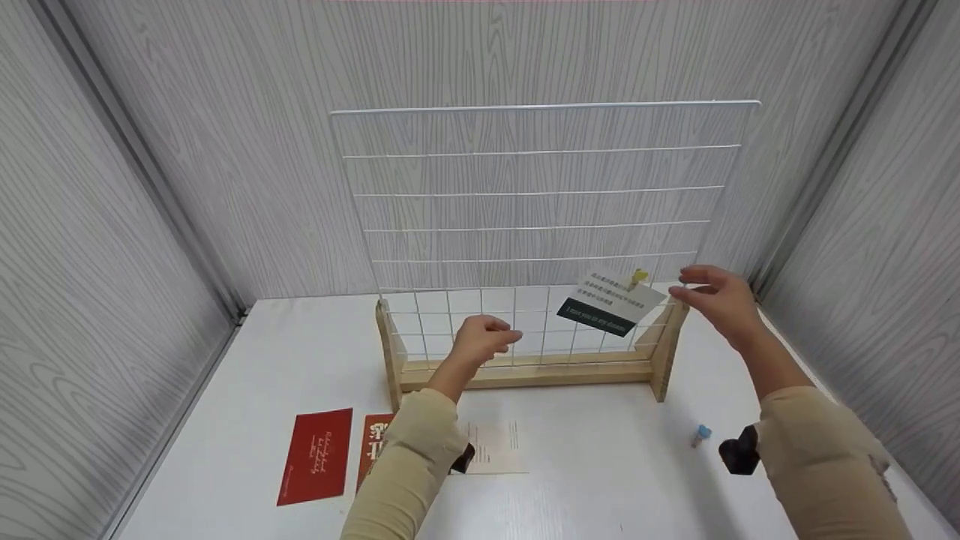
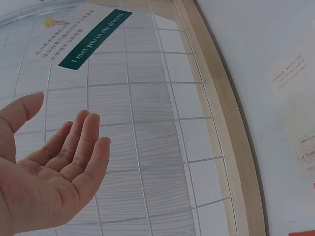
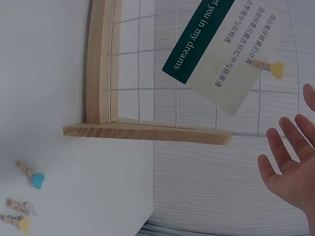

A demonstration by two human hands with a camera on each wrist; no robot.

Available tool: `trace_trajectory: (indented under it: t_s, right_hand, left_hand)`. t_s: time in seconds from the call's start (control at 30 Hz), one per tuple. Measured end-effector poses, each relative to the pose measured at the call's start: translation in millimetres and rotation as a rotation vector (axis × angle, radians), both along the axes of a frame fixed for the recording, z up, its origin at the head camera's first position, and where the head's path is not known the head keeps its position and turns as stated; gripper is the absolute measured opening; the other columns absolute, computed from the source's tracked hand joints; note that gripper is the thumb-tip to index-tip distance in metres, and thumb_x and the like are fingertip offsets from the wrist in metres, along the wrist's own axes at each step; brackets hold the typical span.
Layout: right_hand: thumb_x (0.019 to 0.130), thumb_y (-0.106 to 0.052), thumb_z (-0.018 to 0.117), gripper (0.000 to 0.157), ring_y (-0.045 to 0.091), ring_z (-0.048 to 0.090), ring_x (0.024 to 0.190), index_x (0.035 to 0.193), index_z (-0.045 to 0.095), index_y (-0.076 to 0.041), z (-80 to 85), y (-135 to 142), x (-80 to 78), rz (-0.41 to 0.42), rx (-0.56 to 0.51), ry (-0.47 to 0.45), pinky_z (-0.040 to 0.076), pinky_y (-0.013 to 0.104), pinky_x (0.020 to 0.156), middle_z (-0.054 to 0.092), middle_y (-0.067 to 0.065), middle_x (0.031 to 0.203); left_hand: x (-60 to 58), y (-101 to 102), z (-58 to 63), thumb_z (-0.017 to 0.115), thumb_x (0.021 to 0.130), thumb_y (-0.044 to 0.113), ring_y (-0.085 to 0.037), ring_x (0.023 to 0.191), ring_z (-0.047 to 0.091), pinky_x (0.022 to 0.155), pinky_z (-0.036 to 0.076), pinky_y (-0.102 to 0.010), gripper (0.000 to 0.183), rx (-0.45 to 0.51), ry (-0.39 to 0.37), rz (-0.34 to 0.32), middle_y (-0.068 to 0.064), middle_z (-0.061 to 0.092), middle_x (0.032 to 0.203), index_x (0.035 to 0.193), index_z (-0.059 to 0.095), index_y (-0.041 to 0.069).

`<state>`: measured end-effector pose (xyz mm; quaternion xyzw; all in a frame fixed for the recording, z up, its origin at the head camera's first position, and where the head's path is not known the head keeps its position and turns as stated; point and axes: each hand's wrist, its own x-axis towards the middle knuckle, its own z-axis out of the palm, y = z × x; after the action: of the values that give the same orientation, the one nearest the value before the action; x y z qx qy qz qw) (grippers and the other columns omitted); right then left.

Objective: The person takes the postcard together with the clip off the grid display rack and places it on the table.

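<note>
A white and dark green card (image 1: 611,301) hangs tilted on a white wire grid (image 1: 536,193), held by a small clothespin with a yellow heart (image 1: 638,277). My right hand (image 1: 718,296) is just right of the card, apart from it, with its fingers loosely bent and nothing between them. Left of the card, my left hand (image 1: 484,341) hovers before the lower grid, also holding nothing. In the left wrist view its fingers (image 2: 81,142) are spread and relaxed. The right wrist view shows the other hand's fingers (image 3: 290,145) likewise loose, near the yellow clothespin.
The grid stands in a wooden base (image 1: 525,373). Flat on the table lie a red card (image 1: 316,456), an orange card (image 1: 373,435) partly under my left sleeve, and a pale card (image 1: 499,448). A blue heart clothespin (image 3: 30,174) and other clothespins (image 3: 17,222) lie at the right.
</note>
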<state>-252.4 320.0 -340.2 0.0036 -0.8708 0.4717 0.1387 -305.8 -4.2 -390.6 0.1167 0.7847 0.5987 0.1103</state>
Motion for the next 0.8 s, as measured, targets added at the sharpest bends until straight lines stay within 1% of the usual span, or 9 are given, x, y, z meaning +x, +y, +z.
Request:
trace_trajectory:
  t_s: [0.1, 0.33, 0.53, 0.67, 0.8]
  right_hand:
    - [0.082, -0.03, 0.059, 0.051, 0.031, 0.045, 0.102, 0.118, 0.045, 0.002, 0.8, -4.6, -3.3, 0.001, 0.009, 0.004, 0.035, 0.048, 0.087, 0.047, 0.019, 0.116]
    - [0.083, -0.023, 0.059, 0.046, 0.033, 0.046, 0.102, 0.118, 0.045, 0.003, 3.5, -14.0, -11.3, 0.019, 0.021, 0.009, 0.037, 0.047, 0.085, 0.046, 0.02, 0.118]
    - [0.082, -0.015, 0.059, 0.043, 0.033, 0.045, 0.103, 0.119, 0.046, 0.003, 5.7, -20.6, -18.2, 0.005, 0.08, 0.005, 0.04, 0.043, 0.08, 0.047, 0.02, 0.118]
    - [0.082, -0.012, 0.058, 0.044, 0.034, 0.044, 0.104, 0.12, 0.045, 0.004, 6.0, -24.7, -20.8, -0.001, 0.111, -0.005, 0.041, 0.043, 0.079, 0.045, 0.021, 0.12]
    - [0.082, -0.011, 0.057, 0.043, 0.035, 0.045, 0.103, 0.12, 0.045, 0.004, 7.3, -31.9, -24.9, -0.017, 0.153, -0.011, 0.042, 0.043, 0.078, 0.045, 0.021, 0.119]
  left_hand:
    - [-1.4, 6.9, 1.9, 0.063, 0.078, 0.016, -0.026, 0.083, 0.058, 0.07, 0.046, -0.033, 0.032, 0.014, 0.007, 0.013, -0.012, 0.057, 0.093, 0.1, 0.055, -0.006]
    - [-4.6, 21.5, 5.3, 0.064, 0.077, 0.015, -0.021, 0.081, 0.057, 0.071, 0.046, -0.032, 0.031, 0.017, 0.028, 0.046, -0.011, 0.058, 0.092, 0.1, 0.056, -0.005]
    - [-8.7, 32.0, 4.7, 0.065, 0.076, 0.014, -0.02, 0.081, 0.056, 0.072, 0.045, -0.029, 0.032, 0.035, 0.045, 0.063, -0.009, 0.059, 0.09, 0.1, 0.057, -0.005]
    - [-9.5, 38.3, 4.8, 0.065, 0.075, 0.015, -0.019, 0.084, 0.055, 0.072, 0.045, -0.029, 0.029, 0.011, 0.063, 0.081, -0.008, 0.059, 0.09, 0.098, 0.059, -0.003]
    - [-11.6, 42.4, 3.1, 0.066, 0.074, 0.015, -0.019, 0.085, 0.055, 0.072, 0.044, -0.028, 0.028, -0.022, 0.119, 0.099, -0.007, 0.059, 0.09, 0.097, 0.06, -0.001]
